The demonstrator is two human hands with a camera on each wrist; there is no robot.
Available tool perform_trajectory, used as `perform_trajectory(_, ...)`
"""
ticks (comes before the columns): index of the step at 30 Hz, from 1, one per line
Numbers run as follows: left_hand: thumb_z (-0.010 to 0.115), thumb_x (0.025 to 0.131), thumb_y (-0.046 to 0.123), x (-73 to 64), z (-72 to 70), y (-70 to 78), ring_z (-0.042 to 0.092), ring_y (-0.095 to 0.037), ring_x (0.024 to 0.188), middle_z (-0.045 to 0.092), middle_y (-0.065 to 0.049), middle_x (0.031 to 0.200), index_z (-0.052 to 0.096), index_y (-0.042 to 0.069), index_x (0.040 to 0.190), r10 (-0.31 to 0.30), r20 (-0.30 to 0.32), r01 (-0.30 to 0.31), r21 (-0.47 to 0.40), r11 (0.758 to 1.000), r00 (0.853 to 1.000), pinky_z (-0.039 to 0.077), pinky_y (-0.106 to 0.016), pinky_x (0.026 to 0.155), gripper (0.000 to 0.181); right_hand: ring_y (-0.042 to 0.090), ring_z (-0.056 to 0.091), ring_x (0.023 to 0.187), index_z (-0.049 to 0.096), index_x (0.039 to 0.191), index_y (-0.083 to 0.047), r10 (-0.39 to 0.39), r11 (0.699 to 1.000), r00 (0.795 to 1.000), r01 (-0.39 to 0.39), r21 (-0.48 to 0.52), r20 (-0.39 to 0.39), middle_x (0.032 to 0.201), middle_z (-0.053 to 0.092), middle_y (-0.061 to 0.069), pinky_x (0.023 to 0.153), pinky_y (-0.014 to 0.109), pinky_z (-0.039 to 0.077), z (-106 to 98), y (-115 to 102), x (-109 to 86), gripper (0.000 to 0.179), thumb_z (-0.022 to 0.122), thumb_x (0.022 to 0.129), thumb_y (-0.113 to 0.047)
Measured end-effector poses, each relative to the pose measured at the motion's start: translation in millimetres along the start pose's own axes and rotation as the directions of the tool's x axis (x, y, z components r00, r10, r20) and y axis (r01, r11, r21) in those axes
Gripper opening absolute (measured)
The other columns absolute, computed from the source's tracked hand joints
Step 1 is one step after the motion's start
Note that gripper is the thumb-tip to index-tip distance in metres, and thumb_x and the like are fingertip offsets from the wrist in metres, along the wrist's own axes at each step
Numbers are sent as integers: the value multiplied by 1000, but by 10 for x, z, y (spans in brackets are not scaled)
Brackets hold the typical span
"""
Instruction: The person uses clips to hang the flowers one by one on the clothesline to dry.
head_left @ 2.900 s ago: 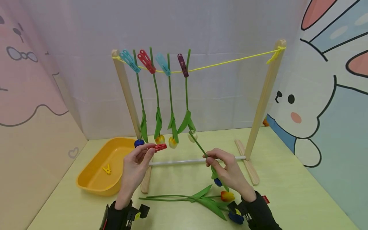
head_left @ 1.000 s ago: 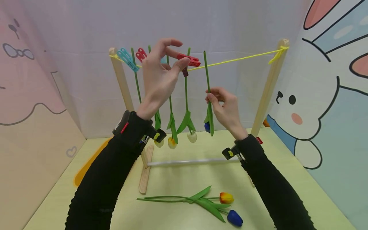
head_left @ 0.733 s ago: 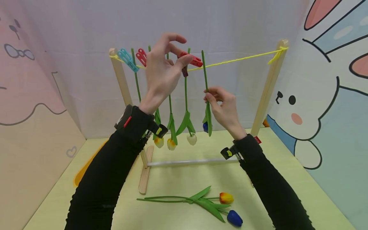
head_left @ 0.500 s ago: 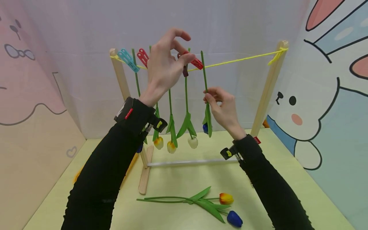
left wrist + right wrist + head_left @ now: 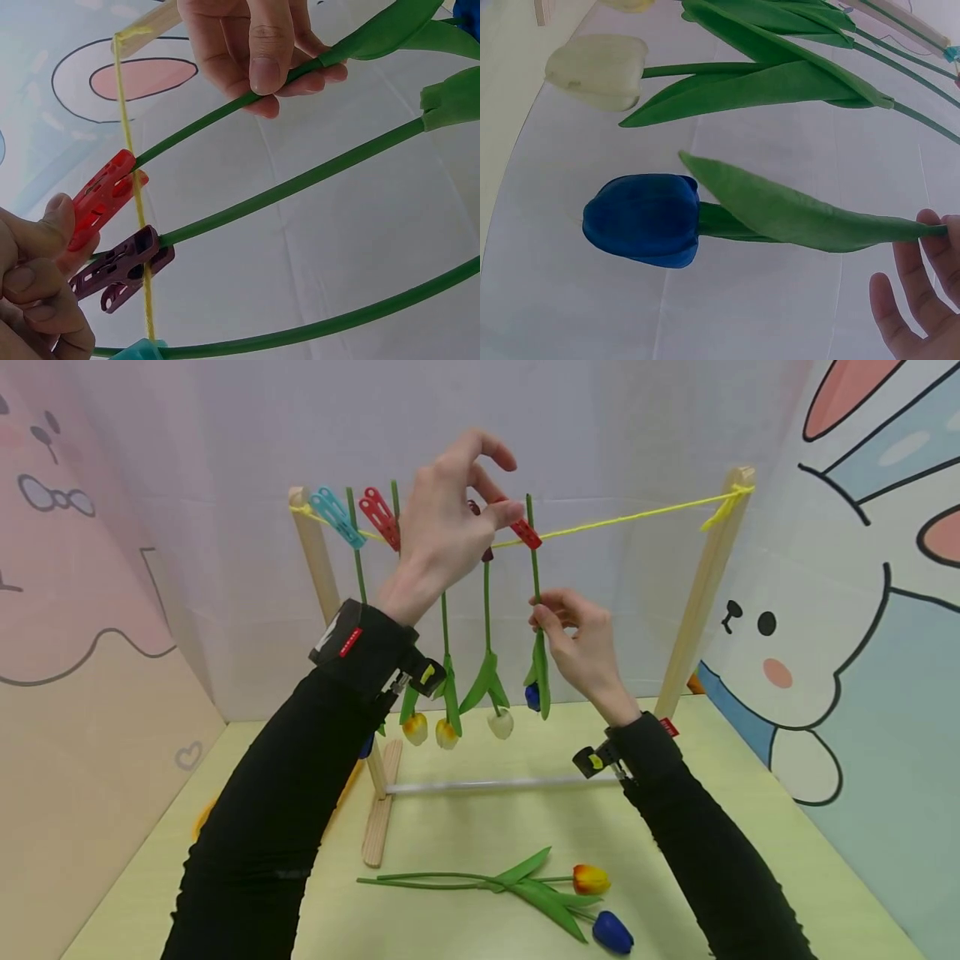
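Note:
My left hand (image 5: pixel 453 514) pinches a red clothespin (image 5: pixel 101 199) between thumb and fingers, high at the yellow string (image 5: pixel 622 522). The clothespin's tips lie over the string and the green stem of a blue tulip (image 5: pixel 641 217); whether they bite down cannot be seen. Lower on that stem, my right hand (image 5: pixel 581 639) holds it between thumb and fingers, so the flower hangs head down. Just left of it, a dark purple clothespin (image 5: pixel 120 266) clips a white tulip (image 5: pixel 500 724) to the string. Several tulips hang from the line, their clips partly behind my left hand.
Wooden posts (image 5: pixel 705 593) carry the string, with a white rod (image 5: pixel 495 785) low between them. A red-yellow tulip (image 5: pixel 591 878) and another blue tulip (image 5: pixel 612 932) lie on the table in front. My left sleeve mostly covers a yellow basin (image 5: pixel 202 818).
Both hands have risen from low over the table to the string, bringing the red clothespin and blue tulip. Lately the left hand has edged right, bringing the clothespin's tips onto the stem.

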State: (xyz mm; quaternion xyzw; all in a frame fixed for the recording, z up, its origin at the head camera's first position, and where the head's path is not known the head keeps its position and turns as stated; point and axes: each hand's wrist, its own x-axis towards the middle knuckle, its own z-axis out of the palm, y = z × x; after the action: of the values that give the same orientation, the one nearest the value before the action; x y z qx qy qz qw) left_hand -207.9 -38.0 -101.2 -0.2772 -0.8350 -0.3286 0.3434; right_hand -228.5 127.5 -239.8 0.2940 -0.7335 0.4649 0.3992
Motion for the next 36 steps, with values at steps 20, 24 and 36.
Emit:
perform_trajectory(20, 61, 93, 29, -315, -71, -61, 49, -18, 57, 62, -3, 127, 51, 9, 134, 174, -36, -172, 53, 984, 984, 30, -25, 48, 47, 29, 60, 99, 55, 121, 12, 51, 998, 999, -51, 46, -4, 110, 63, 25, 83, 40, 49, -96, -71, -215, 30, 57, 92, 6)
perform_trajectory(24, 64, 92, 18, -693, -106, -157, 35, -14, 42, 67, -8, 117, 59, 1, 124, 222, -125, -231, -67, 971, 967, 33, -26, 43, 36, 28, 58, 104, 54, 123, 11, 40, 998, 999, -40, 45, -1, 116, 61, 24, 88, 35, 48, -181, -119, -451, 32, 58, 91, 8)
perform_trajectory(36, 66, 91, 14, -2319, 67, -998, 29, -5, 34, 71, -1, 91, 70, 10, 104, -189, 64, 197, -160, 967, 980, 28, -21, 32, 14, 22, 63, 89, 67, 108, 2, 165, 986, 955, -158, -48, 248, 102, 69, 12, 85, 44, 47, -294, -95, -1368, 20, 61, 89, 7)
